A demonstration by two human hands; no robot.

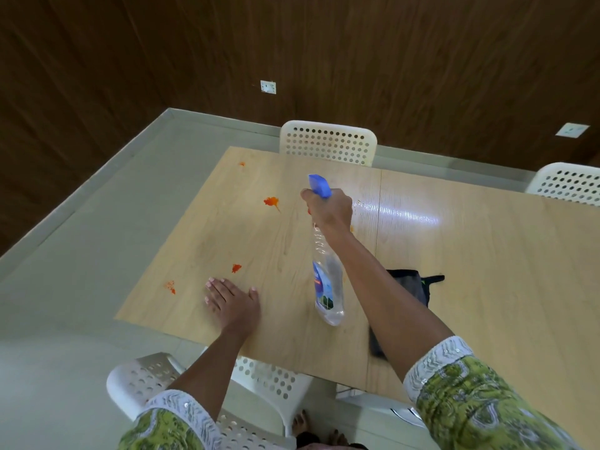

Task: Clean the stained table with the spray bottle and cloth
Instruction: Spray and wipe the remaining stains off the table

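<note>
My right hand is shut on the neck of a clear spray bottle with a blue trigger head, held above the light wooden table, its nozzle pointing away towards the far end. Several orange-red stains mark the table's left part: one left of the nozzle, one and one near my left hand, a small one at the far corner. My left hand lies flat on the table, fingers spread, holding nothing. A dark cloth lies on the table, partly hidden under my right forearm.
A white perforated chair stands at the far side, another at the far right, and a third right below me at the near edge. Pale floor lies to the left. Dark wood-panelled walls stand behind.
</note>
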